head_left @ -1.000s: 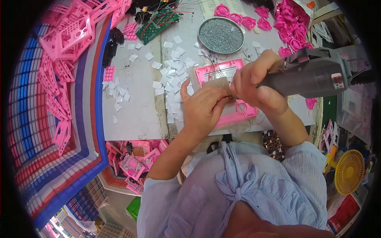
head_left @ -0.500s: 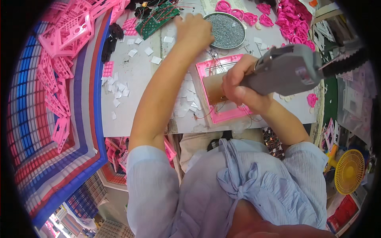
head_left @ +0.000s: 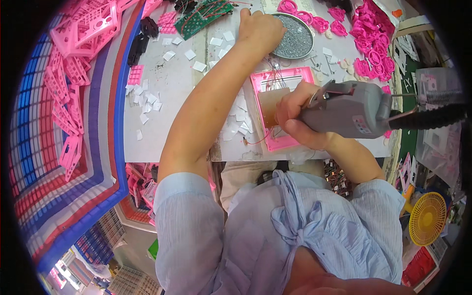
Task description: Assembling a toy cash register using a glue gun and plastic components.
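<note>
My right hand (head_left: 302, 115) is wrapped around a grey electric screwdriver (head_left: 346, 110), with a black cord at its rear; its tip is hidden. Beneath that hand lies a pink rectangular plastic case (head_left: 282, 143), with thin wires (head_left: 276, 73) and a brown flat piece (head_left: 271, 104) inside it. My left hand (head_left: 260, 33), its fingers curled, is at the left rim of a round tin (head_left: 311, 49) full of small grey screws (head_left: 295, 38). Whatever its fingertips hold, if anything, is hidden.
White square pieces (head_left: 147, 104) are scattered over the table. A green circuit board (head_left: 204, 19) with wires lies at the far left, pink ring-shaped parts (head_left: 373, 44) are heaped at the far right. A striped crate of pink parts (head_left: 69, 113) borders the left; a yellow fan (head_left: 427, 219) stands lower right.
The view has shifted slightly, moving the table items a little right. My left hand stays by the tin with its fingers more curled; my right keeps its grip on the screwdriver.
</note>
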### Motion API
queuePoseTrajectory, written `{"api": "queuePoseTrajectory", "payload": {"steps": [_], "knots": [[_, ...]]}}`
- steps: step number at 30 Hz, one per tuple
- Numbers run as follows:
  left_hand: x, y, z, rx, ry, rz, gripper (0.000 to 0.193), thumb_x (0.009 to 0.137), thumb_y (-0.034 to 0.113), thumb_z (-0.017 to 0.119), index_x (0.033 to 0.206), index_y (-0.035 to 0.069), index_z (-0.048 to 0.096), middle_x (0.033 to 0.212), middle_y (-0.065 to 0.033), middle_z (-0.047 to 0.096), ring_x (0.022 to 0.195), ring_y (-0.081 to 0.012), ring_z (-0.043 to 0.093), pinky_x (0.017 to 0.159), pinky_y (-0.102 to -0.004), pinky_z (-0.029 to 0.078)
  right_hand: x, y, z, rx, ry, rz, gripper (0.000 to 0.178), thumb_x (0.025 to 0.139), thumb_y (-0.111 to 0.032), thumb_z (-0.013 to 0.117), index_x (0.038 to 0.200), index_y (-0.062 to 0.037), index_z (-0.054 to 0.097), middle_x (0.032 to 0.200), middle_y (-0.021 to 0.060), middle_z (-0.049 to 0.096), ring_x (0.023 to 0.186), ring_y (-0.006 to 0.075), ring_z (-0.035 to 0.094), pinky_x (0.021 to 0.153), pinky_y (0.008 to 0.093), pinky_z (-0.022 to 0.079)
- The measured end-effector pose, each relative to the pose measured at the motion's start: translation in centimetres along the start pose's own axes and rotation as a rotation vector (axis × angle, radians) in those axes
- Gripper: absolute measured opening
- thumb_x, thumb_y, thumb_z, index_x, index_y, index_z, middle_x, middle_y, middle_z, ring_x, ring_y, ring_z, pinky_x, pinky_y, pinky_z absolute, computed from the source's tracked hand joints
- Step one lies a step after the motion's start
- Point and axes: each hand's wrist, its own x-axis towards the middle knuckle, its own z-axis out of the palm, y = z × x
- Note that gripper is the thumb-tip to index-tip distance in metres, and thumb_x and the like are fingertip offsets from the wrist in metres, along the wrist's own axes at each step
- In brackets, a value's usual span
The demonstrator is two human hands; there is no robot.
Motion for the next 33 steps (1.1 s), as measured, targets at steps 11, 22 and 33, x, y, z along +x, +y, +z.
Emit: {"api": "queuePoseTrajectory", "payload": {"steps": [11, 22, 33], "knots": [[-10.9, 0.1, -8.0, -0.638, 0.170, 0.004, 0.016, 0.078, 0.030, 0.077, 0.078, 0.015, 0.070, 0.088, -0.0028, 0.069, 0.091, -0.0229, 0.064, 0.086, -0.0461, 0.034, 0.6, -0.6, -0.9, 0.191, 0.109, -0.118, 0.022, 0.089, -0.012, 0.065, 0.097, -0.0077, 0.045, 0.069, 0.0056, 0.052, 0.059, 0.0161, 0.049, 0.055, 0.0344, 0.041], [-21.2, 5.4, -6.8, -0.801, 0.299, 0.012, 0.018, 0.074, 0.010, 0.080, 0.089, 0.014, 0.071, 0.091, 0.0024, 0.067, 0.082, -0.0178, 0.059, 0.087, -0.0389, 0.032, 2.0, -3.2, 0.2, 0.431, 0.099, -0.193, 0.030, 0.093, -0.028, 0.067, 0.101, -0.0117, 0.043, 0.060, -0.0008, 0.046, 0.051, 0.0124, 0.044, 0.051, 0.0308, 0.038], [-21.1, 5.5, -7.7, -0.555, 0.318, -0.141, 0.029, 0.071, 0.036, 0.082, 0.089, 0.016, 0.073, 0.103, 0.0000, 0.061, 0.099, -0.0207, 0.055, 0.093, -0.0469, 0.029, 2.9, -0.1, 0.2, 0.347, 0.231, -0.094, 0.019, 0.088, -0.006, 0.066, 0.098, -0.0034, 0.050, 0.080, 0.0043, 0.057, 0.064, 0.0087, 0.052, 0.054, 0.0263, 0.042]]}}
